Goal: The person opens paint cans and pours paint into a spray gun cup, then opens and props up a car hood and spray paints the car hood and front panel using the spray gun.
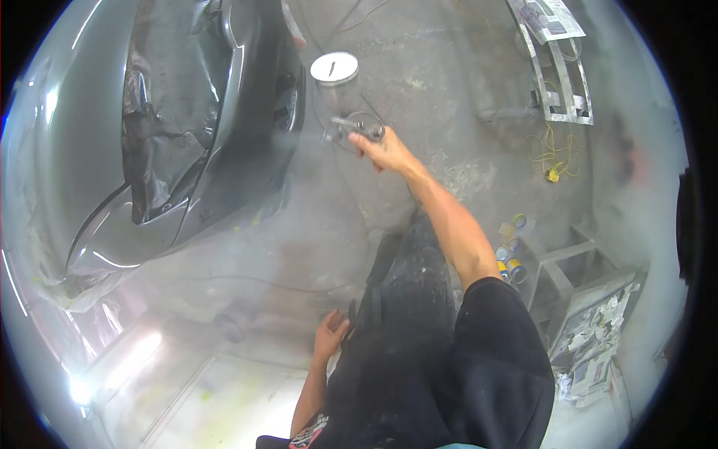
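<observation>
My right hand (385, 150) is wrapped round the handle of a spray gun (348, 129), out in front of me at the end of my stretched arm. A white round lid (334, 69) shows just beyond the gun, apparently topping its cup. Pale mist spreads from the gun's nozzle toward a glossy dark grey car body (258, 127), a short gap away on the left. Low beside my dark trousers, my left hand (329, 337) hangs with its fingers loosely bent and the thumb apart. No object shows clearly in it.
Wrinkled masking film (161, 165) fills an opening in the car body. A thin hose (277, 286) crosses the floor. At right stand a metal frame (568, 82), a yellow cord (552, 173), several small cans (512, 268) and a grey stand (561, 277). Haze hangs over the floor.
</observation>
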### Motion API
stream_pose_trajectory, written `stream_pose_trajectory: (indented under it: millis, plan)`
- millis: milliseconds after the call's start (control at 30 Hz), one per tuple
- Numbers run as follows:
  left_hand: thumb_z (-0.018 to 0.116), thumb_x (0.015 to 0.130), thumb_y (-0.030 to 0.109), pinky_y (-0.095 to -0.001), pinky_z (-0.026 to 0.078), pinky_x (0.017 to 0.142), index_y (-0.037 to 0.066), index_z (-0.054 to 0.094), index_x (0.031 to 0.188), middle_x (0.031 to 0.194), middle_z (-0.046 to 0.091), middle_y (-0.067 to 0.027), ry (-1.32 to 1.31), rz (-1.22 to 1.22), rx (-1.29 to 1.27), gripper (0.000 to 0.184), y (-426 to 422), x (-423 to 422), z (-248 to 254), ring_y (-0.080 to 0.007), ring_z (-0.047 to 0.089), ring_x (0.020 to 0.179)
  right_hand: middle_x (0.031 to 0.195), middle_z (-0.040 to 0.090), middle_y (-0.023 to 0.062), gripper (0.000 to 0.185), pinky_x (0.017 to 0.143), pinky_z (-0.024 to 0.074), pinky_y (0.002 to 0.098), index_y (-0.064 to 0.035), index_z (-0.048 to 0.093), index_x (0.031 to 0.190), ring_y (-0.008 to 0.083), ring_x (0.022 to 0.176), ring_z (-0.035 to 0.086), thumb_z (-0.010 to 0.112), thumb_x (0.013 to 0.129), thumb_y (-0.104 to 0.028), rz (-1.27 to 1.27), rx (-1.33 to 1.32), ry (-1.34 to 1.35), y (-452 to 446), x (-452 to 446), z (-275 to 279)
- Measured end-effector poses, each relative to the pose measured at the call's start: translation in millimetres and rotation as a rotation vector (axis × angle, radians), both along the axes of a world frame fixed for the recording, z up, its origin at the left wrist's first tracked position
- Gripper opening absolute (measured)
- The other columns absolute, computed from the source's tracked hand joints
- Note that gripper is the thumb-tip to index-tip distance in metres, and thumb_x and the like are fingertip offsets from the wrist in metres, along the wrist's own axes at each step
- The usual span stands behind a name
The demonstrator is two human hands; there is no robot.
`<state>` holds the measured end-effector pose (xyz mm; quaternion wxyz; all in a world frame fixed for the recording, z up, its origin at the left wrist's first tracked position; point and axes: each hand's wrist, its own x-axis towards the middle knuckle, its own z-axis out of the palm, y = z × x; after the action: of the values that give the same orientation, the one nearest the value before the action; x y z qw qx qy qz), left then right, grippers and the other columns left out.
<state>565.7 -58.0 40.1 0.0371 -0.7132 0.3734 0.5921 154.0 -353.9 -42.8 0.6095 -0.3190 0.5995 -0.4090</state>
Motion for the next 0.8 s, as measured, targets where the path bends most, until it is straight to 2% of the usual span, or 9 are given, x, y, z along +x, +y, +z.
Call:
stream_pose_trajectory:
  millis: [67,233,400,467,500,533,600,700,800]
  plan:
    - [0.079,0.091,0.024,-0.0383,0.050,0.105,-0.004,0.048,0.145,0.136,0.062,-0.0236,-0.024,0.003,0.000,0.069,1.3,-1.4,1.9,-0.0283,0.062,0.125,0.062,0.057,0.0039,0.052,0.046,0.0449,0.0343,-0.0017,0.069,0.089,0.0148,0.048,0.053,0.070,0.093,-0.054,-0.127,0.055,0.134,-20.9,-1.9,-0.4]
    - [0.080,0.090,0.024,-0.0386,0.050,0.105,-0.004,0.047,0.146,0.137,0.062,-0.0235,0.006,0.081,-0.027,0.071,24.6,-1.5,4.9,-0.0291,0.062,0.124,0.059,0.054,0.0019,0.048,0.043,0.0445,0.0328,-0.0012,0.068,0.088,0.0135,0.047,0.053,0.073,0.093,-0.049,-0.408,-0.101,0.139,-44.5,14.0,-19.3]
    - [0.079,0.090,0.037,-0.0378,0.050,0.104,-0.005,0.054,0.141,0.135,0.063,-0.0227,-0.084,-0.075,-0.076,0.071,37.4,7.1,10.3,-0.0300,0.063,0.124,0.062,0.056,0.0022,0.049,0.045,0.0445,0.0336,0.0000,0.068,0.105,0.0144,0.048,0.052,0.076,0.090,-0.046,-0.144,0.139,0.073,26.1,71.9,-8.3]
    - [0.075,0.091,0.044,-0.0381,0.050,0.103,-0.005,0.057,0.139,0.133,0.065,-0.0220,-0.073,-0.016,-0.064,0.070,50.4,18.7,1.1,-0.0298,0.063,0.124,0.065,0.058,0.0016,0.048,0.045,0.0446,0.0326,-0.0007,0.069,0.116,0.0127,0.049,0.052,0.073,0.093,-0.042,0.070,0.078,0.012,76.2,93.7,4.3]
    - [0.074,0.091,0.047,-0.0382,0.050,0.103,-0.004,0.058,0.137,0.132,0.066,-0.0216,-0.065,0.007,-0.061,0.071,56.9,25.7,-7.2,-0.0297,0.063,0.123,0.071,0.064,0.0062,0.042,0.047,0.0494,0.0305,0.0019,0.069,0.106,0.0140,0.053,0.059,0.070,0.096,-0.039,0.190,-0.022,-0.016,101.0,99.1,15.6]
    - [0.072,0.092,0.049,-0.0386,0.050,0.102,-0.003,0.058,0.138,0.131,0.066,-0.0217,-0.076,-0.040,-0.034,0.071,65.7,34.6,-23.0,-0.0293,0.064,0.122,0.075,0.065,0.0076,0.045,0.052,0.0509,0.0300,0.0023,0.068,0.120,0.0139,0.054,0.059,0.069,0.098,-0.037,0.261,-0.038,-0.002,119.8,100.5,57.0]
    - [0.069,0.093,0.052,-0.0393,0.051,0.101,-0.002,0.058,0.139,0.131,0.067,-0.0219,-0.101,-0.147,0.015,0.071,83.8,50.0,-53.5,-0.0285,0.065,0.119,0.079,0.065,0.0086,0.048,0.055,0.0509,0.0307,0.0021,0.065,0.127,0.0143,0.055,0.059,0.068,0.099,-0.036,0.348,-0.056,0.146,157.6,105.4,81.1]
    - [0.065,0.095,0.054,-0.0387,0.052,0.096,-0.001,0.064,0.133,0.123,0.071,-0.0196,0.367,0.504,0.579,0.067,83.8,43.8,-60.8,-0.0247,0.068,0.112,0.083,0.068,0.0113,0.048,0.057,0.0514,0.0329,0.0050,0.064,0.125,0.0152,0.057,0.060,0.068,0.099,-0.035,0.252,-0.123,0.283,204.3,92.8,57.2]
    - [0.065,0.095,0.054,-0.0385,0.052,0.096,-0.001,0.064,0.133,0.122,0.071,-0.0193,0.432,0.383,0.516,0.066,71.9,51.0,-74.7,-0.0244,0.068,0.111,0.083,0.068,0.0117,0.049,0.058,0.0509,0.0344,0.0045,0.063,0.128,0.0158,0.059,0.060,0.069,0.098,-0.033,0.090,-0.027,0.328,226.3,63.6,62.2]
